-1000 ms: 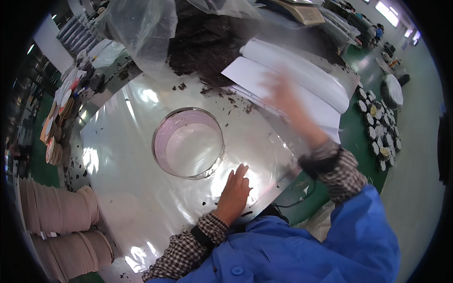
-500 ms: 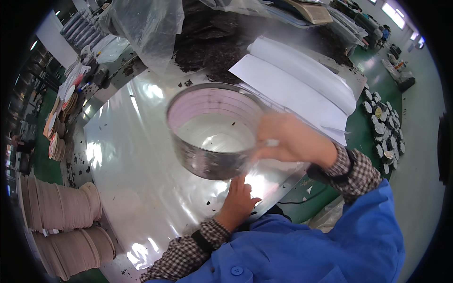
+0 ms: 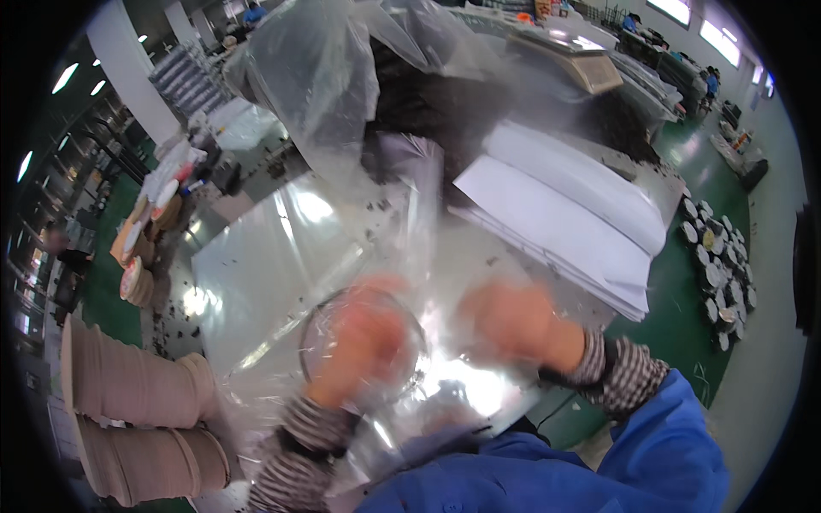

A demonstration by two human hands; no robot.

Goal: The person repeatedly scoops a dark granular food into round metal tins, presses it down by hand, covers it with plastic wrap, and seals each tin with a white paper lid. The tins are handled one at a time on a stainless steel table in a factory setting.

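My left hand is over a round, thin-rimmed outline that looks like the metal ring seen through clear film. Motion smears its fingers, and I cannot make out whether they grip anything. To the right, my right hand hovers over the shiny sheet, also blurred, its fingers unclear. Clear plastic film covers the table; a wrinkled fold of it rises beyond my hands. The ring's wall is mostly hidden.
White paper sheets lie at the right. Dark flaky material sits behind, partly under a plastic bag. A scale stands at the back. Large pinkish spools occupy the left; several round white-topped pieces are at far right.
The metal ring has gone from my right hand's grip at the centre. My left hand has moved up and left, my right hand lower. The film has wrinkled and lifted; the view has tilted up.
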